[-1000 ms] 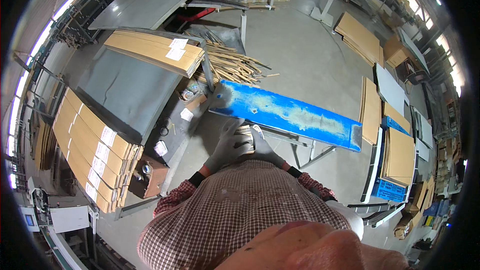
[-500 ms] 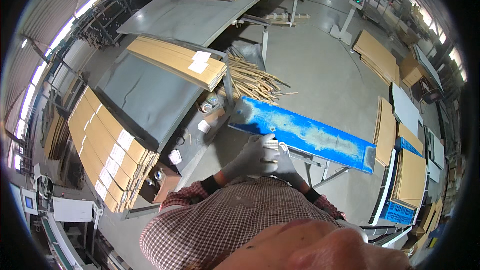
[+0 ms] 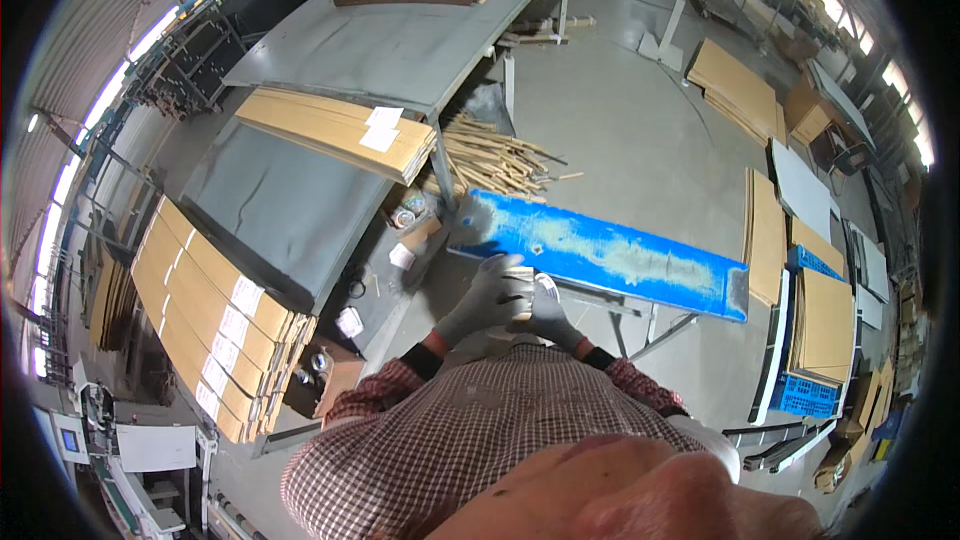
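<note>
My left hand (image 3: 490,302), in a grey glove, is closed round a small pale object (image 3: 519,292) held upright in front of my chest. Its exact kind is too small to make out. My right hand (image 3: 549,318), gloved too, is wrapped round the same object from the other side. A whitish rounded patch (image 3: 546,285) shows at the top of the right hand; I cannot tell whether it belongs to the object. Just beyond both hands lies a long blue board (image 3: 600,256) with worn, pale patches, resting on a metal stand.
On the left, a grey table (image 3: 285,205) carries bundles of cardboard (image 3: 335,130). Strapped cardboard stacks (image 3: 205,305) stand nearer me. Beneath the table are wooden sticks (image 3: 495,160) and a cardboard box (image 3: 340,380). On the right, cardboard sheets (image 3: 825,325) lie over blue crates (image 3: 805,397).
The view has shifted slightly. My hands have moved a little left, the left fingers sliding back from the right hand, so more of the pale object shows between them.
</note>
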Motion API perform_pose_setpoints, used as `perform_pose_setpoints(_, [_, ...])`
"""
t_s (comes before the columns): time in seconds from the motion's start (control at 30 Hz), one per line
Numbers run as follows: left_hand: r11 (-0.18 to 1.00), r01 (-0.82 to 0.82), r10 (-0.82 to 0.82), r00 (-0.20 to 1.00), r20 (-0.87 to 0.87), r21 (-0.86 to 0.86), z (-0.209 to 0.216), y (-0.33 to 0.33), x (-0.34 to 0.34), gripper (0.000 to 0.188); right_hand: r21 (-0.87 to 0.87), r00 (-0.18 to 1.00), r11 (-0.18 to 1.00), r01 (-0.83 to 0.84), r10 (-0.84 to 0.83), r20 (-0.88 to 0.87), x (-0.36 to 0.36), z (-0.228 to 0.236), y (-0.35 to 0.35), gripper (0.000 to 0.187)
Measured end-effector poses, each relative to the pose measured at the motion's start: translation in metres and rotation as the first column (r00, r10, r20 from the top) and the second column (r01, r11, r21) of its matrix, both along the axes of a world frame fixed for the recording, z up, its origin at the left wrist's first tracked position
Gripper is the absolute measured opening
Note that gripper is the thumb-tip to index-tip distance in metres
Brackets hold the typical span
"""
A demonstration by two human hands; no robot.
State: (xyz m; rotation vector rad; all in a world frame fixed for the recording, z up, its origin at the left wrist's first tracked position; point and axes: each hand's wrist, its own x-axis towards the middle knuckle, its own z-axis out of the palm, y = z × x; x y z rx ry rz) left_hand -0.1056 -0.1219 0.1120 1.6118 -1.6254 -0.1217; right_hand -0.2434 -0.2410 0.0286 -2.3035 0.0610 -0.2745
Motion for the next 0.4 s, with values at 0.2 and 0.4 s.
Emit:
perform_pose_setpoints(0.2, [0.974, -0.142, 0.201, 0.904, -0.378, 0.179, -0.039, 0.051, 0.006, 0.031, 0.185, 0.990, 0.975, 0.124, -0.109, -0.091, -0.005, 0.027, -0.004, 0.067])
perform_pose_setpoints(0.4, [0.976, -0.217, 0.194, 0.898, -0.394, -0.013, -0.043, 0.055, -0.009, 0.033, -0.092, 0.997, 0.994, 0.062, -0.057, 0.056, 0.004, -0.054, -0.007, 0.065])
